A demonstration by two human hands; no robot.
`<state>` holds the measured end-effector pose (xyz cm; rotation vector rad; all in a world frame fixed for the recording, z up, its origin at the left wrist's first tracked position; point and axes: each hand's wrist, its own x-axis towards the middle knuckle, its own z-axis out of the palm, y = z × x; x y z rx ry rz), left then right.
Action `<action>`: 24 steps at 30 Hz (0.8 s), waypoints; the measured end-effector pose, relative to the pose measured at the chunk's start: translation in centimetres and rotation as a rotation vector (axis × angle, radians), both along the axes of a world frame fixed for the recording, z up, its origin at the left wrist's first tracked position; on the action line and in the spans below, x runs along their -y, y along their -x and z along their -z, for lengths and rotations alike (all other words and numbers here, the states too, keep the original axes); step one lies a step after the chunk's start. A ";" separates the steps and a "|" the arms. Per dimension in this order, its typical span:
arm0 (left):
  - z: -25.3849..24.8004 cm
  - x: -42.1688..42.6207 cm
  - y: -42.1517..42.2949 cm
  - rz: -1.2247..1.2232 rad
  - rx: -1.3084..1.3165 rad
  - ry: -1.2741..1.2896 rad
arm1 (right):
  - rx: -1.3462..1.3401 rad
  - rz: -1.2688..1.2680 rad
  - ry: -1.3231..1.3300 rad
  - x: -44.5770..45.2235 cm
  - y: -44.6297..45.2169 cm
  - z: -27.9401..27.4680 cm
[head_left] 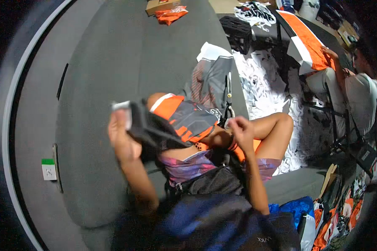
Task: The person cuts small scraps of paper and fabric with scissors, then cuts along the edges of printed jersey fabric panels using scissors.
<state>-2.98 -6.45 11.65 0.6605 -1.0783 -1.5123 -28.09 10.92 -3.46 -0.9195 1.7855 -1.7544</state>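
Note:
My left hand (122,134) is raised at the left, blurred by motion, and closed on a dark cloth piece (148,127) with a white edge. The cloth hangs toward my lap. My right hand (241,130) is above my bent leg with its fingers curled; whatever is in them, if anything, cannot be made out. Just beyond it lies what looks like a pair of scissors (229,94). Across my leg lies an orange and grey printed fabric piece (192,119). Past that, a grey patterned fabric piece (211,79) with a white end rests on the grey surface.
A cardboard box (161,6) and an orange bag (171,15) are at the far end of the grey surface (109,83). White scraps (262,79) cover the floor to the right. A seated person (356,96) handles orange and white fabric (303,39). Coloured fabrics (335,221) lie lower right.

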 end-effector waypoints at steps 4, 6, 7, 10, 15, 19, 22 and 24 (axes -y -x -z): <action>-0.1 -1.5 5.7 0.165 -0.135 -0.010 | -0.326 -0.265 0.055 1.3 -6.1 -3.9; 0.3 -2.4 8.1 0.289 -0.093 0.052 | -0.429 -0.225 0.129 2.1 -6.6 -4.7; 0.0 -3.3 8.8 0.275 -0.103 0.060 | -0.343 -0.182 0.150 2.6 -6.3 -3.4; -1.5 -5.1 8.8 0.267 0.304 0.465 | -0.170 -0.096 0.198 3.7 -4.8 -2.5; -2.6 -3.0 0.5 0.152 -0.122 0.102 | -0.155 -0.228 0.194 1.2 0.3 -5.9; -6.0 -1.2 -9.6 0.042 -0.147 0.174 | 0.033 -0.292 0.068 1.5 0.1 -3.3; -7.5 0.0 -12.8 0.152 -0.021 0.170 | 0.051 -0.191 0.066 2.9 -0.9 -1.6; -6.4 0.9 -12.2 0.275 0.183 0.095 | 0.121 -0.221 0.008 3.7 -2.5 -0.7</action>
